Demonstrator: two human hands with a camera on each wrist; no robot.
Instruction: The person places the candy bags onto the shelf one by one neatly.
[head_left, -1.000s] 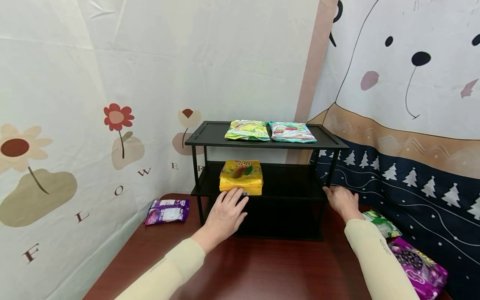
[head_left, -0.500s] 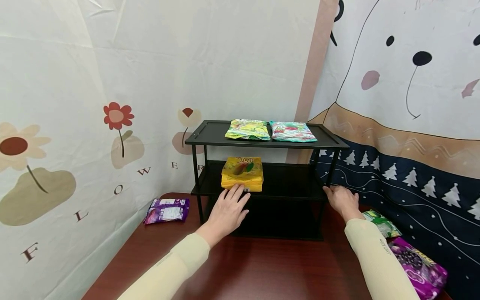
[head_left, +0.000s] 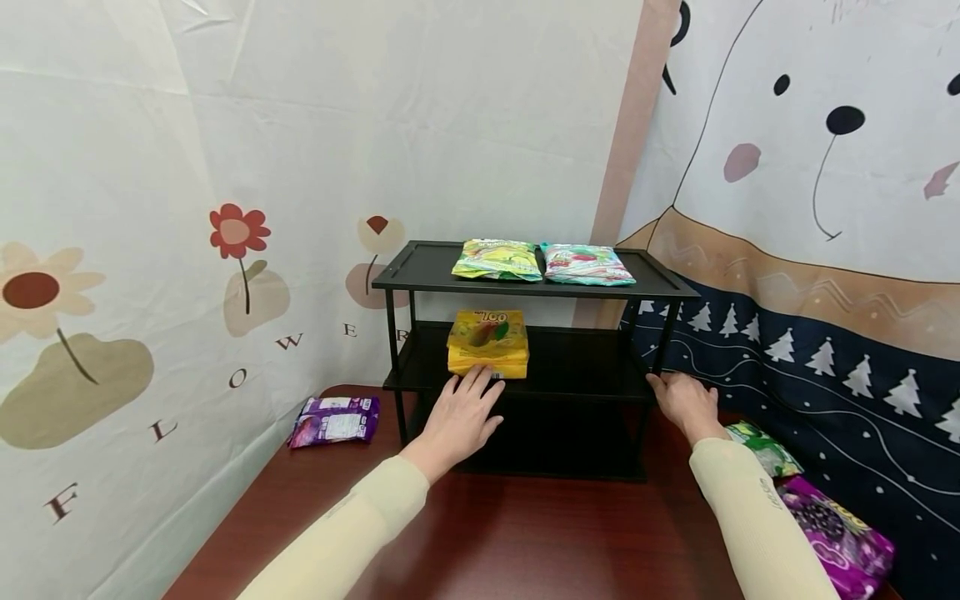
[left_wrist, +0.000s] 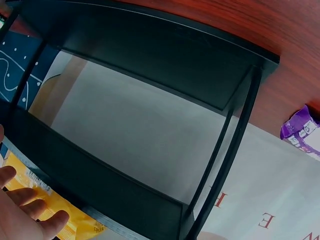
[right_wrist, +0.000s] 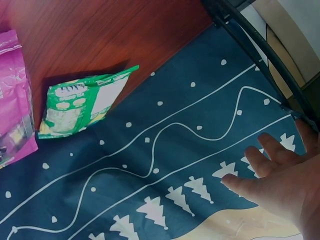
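Note:
A yellow snack bag [head_left: 489,343] with a mango picture lies on the middle tier of a black three-tier shelf [head_left: 592,367]. My left hand [head_left: 459,417] touches the bag's front edge with extended fingers. The left wrist view shows those fingers [left_wrist: 29,206] against the yellow packaging [left_wrist: 70,215], partly covered by the shelf edge. My right hand [head_left: 686,404] rests at the shelf's right front post, near the middle tier. In the right wrist view its fingers [right_wrist: 260,162] are spread and relaxed beside the black frame [right_wrist: 280,65]; the exact contact is hidden.
A yellow-green bag [head_left: 497,259] and a teal bag [head_left: 587,264] lie on the top tier. On the reddish wooden table [head_left: 525,533], a purple bag [head_left: 335,420] lies left, with a green bag [head_left: 765,447] and a magenta bag [head_left: 836,533] right. Printed cloth walls enclose the table's back and right.
My left hand has moved slightly forward and right, and the yellow bag has slid deeper onto the middle tier. My right hand has stayed at the post.

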